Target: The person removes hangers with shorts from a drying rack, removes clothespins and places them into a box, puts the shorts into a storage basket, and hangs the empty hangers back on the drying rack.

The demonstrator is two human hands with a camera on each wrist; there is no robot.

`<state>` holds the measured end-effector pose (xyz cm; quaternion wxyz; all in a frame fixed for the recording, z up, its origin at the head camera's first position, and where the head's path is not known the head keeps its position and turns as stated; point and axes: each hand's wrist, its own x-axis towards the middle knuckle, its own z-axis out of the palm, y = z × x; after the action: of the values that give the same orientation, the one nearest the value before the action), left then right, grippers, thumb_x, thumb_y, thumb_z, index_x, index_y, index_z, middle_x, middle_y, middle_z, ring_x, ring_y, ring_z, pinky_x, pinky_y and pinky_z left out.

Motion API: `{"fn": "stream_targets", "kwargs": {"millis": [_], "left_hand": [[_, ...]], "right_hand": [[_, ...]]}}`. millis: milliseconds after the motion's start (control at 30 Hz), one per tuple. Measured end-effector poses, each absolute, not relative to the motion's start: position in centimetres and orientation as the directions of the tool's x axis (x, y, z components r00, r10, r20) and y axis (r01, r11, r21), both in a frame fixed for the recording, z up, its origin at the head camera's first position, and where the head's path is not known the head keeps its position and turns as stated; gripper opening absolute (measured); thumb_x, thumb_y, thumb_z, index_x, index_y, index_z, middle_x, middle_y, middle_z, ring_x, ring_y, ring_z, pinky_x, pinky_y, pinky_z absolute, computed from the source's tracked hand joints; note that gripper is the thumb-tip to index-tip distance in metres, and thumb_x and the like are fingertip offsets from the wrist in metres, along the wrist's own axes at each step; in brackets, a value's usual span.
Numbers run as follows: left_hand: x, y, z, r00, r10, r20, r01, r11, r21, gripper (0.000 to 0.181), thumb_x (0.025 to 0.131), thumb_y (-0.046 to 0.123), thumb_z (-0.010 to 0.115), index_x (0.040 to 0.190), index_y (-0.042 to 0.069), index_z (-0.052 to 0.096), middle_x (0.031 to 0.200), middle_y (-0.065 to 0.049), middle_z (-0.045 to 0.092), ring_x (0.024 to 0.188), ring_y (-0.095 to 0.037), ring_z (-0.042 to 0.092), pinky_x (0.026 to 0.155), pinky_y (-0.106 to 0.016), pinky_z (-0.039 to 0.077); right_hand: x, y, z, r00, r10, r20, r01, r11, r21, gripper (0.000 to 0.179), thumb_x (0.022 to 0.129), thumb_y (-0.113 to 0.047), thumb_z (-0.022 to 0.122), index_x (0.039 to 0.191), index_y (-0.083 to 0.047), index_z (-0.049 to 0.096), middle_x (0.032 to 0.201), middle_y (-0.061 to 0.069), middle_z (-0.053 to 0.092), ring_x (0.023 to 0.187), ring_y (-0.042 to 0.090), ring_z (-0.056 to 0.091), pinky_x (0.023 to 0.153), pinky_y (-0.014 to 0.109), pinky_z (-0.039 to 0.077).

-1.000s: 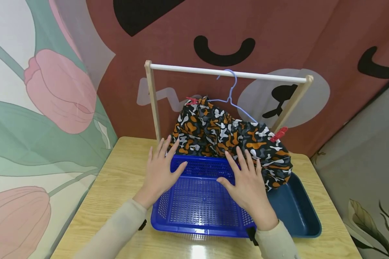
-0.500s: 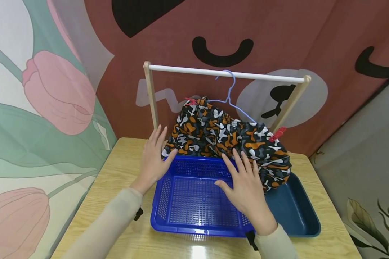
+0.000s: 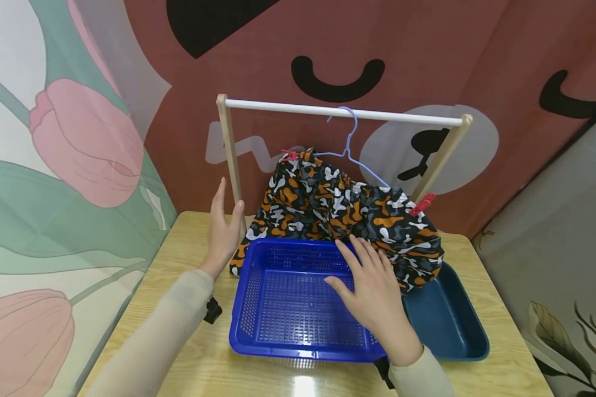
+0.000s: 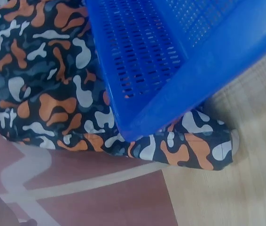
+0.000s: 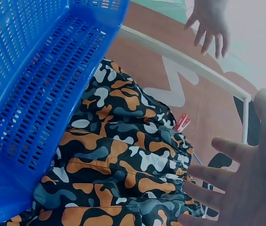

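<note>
Hanging from a lilac wire hanger (image 3: 354,155) on the white rail (image 3: 342,112) of a small wooden rack, the camouflage-print garment (image 3: 342,212) droops over the far rim of the blue mesh basket (image 3: 298,309). One corner spills onto the wooden table (image 3: 179,264) just beside the basket's left far corner. The right hand (image 3: 372,286) lies flat over the basket with fingers straight and spread; its fingertips (image 3: 350,247) reach the cloth's lower edge, though whether they touch it is hard to tell. The left hand (image 3: 222,231) stands upright and open, holding nothing, next to the rack's left post (image 3: 230,160) and near the spilled corner. Red clips (image 3: 422,204) pin the garment at each end. A dark teal tray (image 3: 452,325) sits against the basket's right side, partly under the cloth. Bare tabletop lies left of the basket and along the near edge.
</note>
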<state>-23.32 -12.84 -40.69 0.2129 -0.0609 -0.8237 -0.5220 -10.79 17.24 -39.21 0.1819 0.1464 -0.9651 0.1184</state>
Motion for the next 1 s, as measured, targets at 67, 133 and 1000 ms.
{"fn": "stream_targets", "kwargs": {"millis": [67, 133, 1000], "left_hand": [[-23.7, -13.0, -40.6, -0.905, -0.141, 0.402, 0.315, 0.413, 0.854, 0.061, 0.104, 0.046, 0.044, 0.158, 0.041, 0.015, 0.162, 0.005, 0.019, 0.148, -0.021, 0.019, 0.114, -0.057, 0.018], [-24.1, -13.2, -40.6, -0.907, -0.152, 0.392, 0.307, 0.397, 0.865, 0.060, 0.104, 0.045, 0.044, 0.158, 0.039, 0.017, 0.162, 0.006, 0.019, 0.148, -0.020, 0.019, 0.115, -0.055, 0.017], [-28.6, -14.0, -38.5, -0.949, -0.226, 0.220, 0.174, 0.207, 0.963, 0.056, 0.104, 0.049, 0.041, 0.153, 0.021, 0.037, 0.142, -0.012, 0.049, 0.131, -0.026, 0.046, 0.109, -0.042, 0.035]], "right_hand": [[-10.7, 17.2, -39.2, -0.886, -0.239, 0.398, -0.330, 0.927, -0.177, 0.072, 0.092, -0.060, 0.058, 0.151, -0.022, 0.042, 0.155, 0.012, 0.038, 0.140, 0.034, 0.035, 0.108, 0.060, 0.029], [-10.6, 17.1, -39.2, -0.877, -0.240, 0.416, -0.338, 0.924, -0.179, 0.070, 0.092, -0.058, 0.060, 0.150, -0.020, 0.045, 0.152, 0.012, 0.042, 0.137, 0.034, 0.039, 0.107, 0.058, 0.032], [-10.4, 16.8, -39.9, -0.843, -0.202, 0.498, -0.358, 0.903, -0.239, 0.056, 0.090, -0.046, 0.071, 0.132, -0.010, 0.062, 0.125, 0.013, 0.065, 0.111, 0.033, 0.063, 0.090, 0.051, 0.050]]}}
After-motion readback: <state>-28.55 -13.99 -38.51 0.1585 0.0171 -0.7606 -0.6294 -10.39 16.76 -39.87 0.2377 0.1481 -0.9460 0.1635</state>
